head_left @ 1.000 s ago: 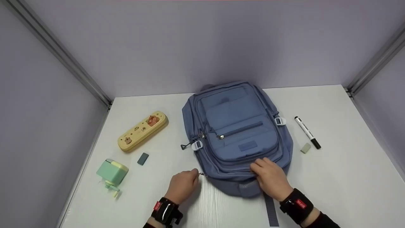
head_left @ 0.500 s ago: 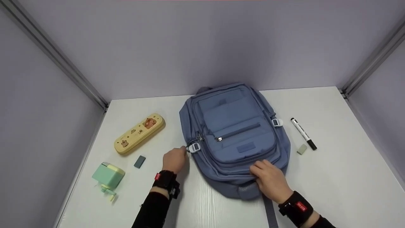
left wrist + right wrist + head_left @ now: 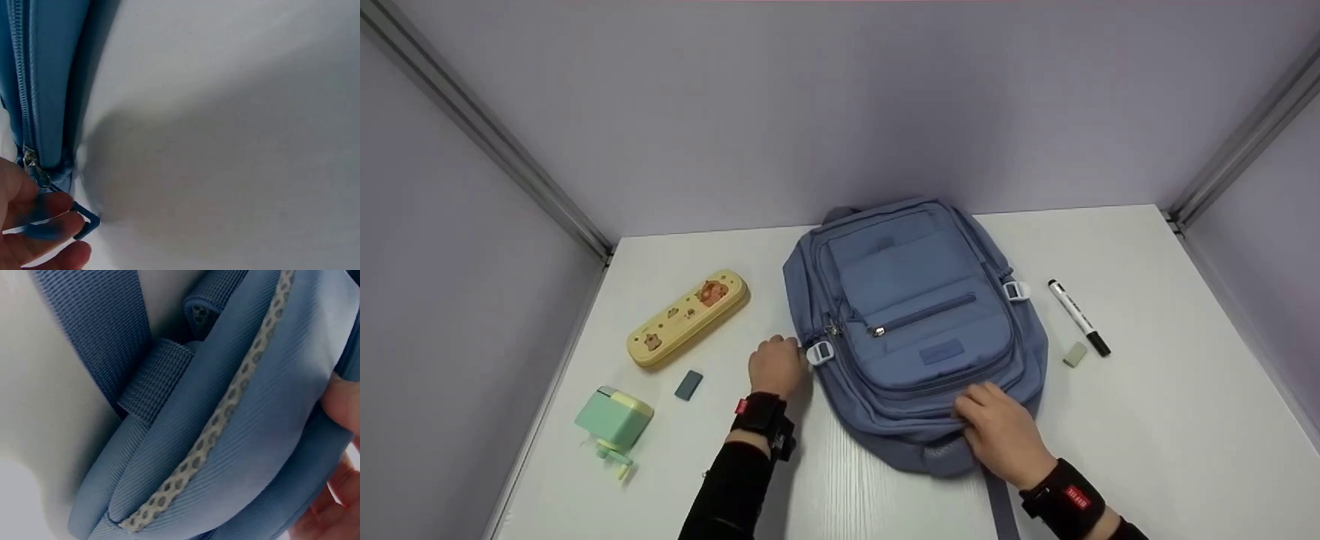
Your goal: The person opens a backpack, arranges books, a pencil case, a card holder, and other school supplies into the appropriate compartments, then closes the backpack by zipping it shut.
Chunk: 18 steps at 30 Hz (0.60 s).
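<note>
Pale lilac-grey panels (image 3: 780,112) stand behind and to both sides of a white tabletop (image 3: 847,502), whose back edge counts as noon. The two hands are well apart, both on a blue backpack (image 3: 915,277) lying front side up mid-table, its top turned slightly toward 11 o'clock. At the bag's 9 o'clock edge, the left hand (image 3: 776,366) holds a dark, angular zipper pull (image 3: 89,222) — the left wrist view shows fingers curled about it, close to the metal slider (image 3: 32,160). A white buckle (image 3: 820,352) sits just beside that hand. Between 4 and 5 o'clock on the bag, the right hand (image 3: 1001,435) grips the fabric near the lower edge. Close by, a flat strap (image 3: 1001,502) runs out toward 6 o'clock.

Farther out, at 9 o'clock from the bag, lies a yellow pencil case (image 3: 688,319) slanting toward 2 o'clock — a small dark block (image 3: 688,385) rests near it, at its 6. Between 8 and 9 o'clock stands a mint-green box (image 3: 615,420) with a small crank at its 6 o'clock side. Around 3 o'clock, a white marker (image 3: 1078,319) points its black cap toward 5, a pale green block (image 3: 1075,355) just beside it.
</note>
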{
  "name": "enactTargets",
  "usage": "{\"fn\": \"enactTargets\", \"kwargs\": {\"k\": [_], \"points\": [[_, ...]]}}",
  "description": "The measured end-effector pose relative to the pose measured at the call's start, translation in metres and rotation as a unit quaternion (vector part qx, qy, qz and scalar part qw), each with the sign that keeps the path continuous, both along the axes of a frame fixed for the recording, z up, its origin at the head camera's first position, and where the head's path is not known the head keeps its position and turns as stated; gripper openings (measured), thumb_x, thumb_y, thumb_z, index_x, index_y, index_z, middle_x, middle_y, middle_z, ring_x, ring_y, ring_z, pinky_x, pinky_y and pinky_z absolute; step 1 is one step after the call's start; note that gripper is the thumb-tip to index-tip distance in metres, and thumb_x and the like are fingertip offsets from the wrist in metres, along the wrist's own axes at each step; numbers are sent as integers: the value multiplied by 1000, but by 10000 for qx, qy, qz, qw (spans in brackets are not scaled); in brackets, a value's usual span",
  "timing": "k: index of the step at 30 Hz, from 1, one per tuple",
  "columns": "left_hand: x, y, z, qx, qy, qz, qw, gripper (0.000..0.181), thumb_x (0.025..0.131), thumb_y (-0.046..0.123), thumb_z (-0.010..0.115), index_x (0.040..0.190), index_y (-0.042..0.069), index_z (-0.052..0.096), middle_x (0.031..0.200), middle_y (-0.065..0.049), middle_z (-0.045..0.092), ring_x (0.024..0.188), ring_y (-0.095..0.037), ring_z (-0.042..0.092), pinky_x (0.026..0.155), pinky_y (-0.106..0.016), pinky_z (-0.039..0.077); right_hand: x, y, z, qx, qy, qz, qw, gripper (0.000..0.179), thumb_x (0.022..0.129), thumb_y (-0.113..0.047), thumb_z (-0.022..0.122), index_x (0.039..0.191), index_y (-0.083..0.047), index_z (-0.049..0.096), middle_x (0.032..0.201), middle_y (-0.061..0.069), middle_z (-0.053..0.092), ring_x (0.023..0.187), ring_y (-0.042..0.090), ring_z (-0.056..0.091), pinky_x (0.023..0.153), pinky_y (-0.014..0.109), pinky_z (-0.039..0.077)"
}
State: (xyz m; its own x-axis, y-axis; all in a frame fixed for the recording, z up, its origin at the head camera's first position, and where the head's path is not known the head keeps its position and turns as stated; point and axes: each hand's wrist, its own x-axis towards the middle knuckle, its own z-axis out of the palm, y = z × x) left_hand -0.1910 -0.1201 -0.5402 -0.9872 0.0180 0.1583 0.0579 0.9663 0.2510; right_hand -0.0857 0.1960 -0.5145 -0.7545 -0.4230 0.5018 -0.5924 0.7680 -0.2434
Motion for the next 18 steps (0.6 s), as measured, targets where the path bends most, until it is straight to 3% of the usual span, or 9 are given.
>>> {"fn": "enactTargets", "kwargs": {"k": [4,7,11,15,18], "points": [[-9,3,12,65,255,-123,9996,22,84,11,67,103,0,68,102,-19,66,91,-39,63,73,-52,53,6,-6,7,27,-273,-1,9996,35,62,4,83,84,-15,63,84,-5,58,78,11,51,68,29,46],[-17,7,19,141,373,-446,9982,36,86,9,65,122,5,63,122,-20,62,109,-40,60,84,-55,52,14,-15,10,109,-475,60,9988,39,66,-8,86,99,-15,68,92,-5,61,85,11,55,73,34,48],[-27,16,23,200,99,-1008,9947,51,92,10,60,142,18,52,147,-19,49,129,-42,51,101,-61,44,25,-29,12,155,-636,174,9977,49,72,-12,85,117,-16,67,104,-5,63,96,12,59,81,40,49],[-32,28,20,86,-260,-1491,9884,57,94,9,57,147,29,48,157,-14,40,138,-40,44,111,-67,33,30,-42,11,147,-574,184,9981,47,76,-12,82,121,-16,67,108,-4,64,99,13,60,83,40,50],[-33,35,14,-46,-355,-1686,9850,57,95,9,55,146,32,49,157,-10,42,142,-38,42,113,-69,28,29,-47,9,158,-399,109,9990,42,77,-12,81,118,-15,69,105,-5,66,95,13,61,80,37,51]]}}
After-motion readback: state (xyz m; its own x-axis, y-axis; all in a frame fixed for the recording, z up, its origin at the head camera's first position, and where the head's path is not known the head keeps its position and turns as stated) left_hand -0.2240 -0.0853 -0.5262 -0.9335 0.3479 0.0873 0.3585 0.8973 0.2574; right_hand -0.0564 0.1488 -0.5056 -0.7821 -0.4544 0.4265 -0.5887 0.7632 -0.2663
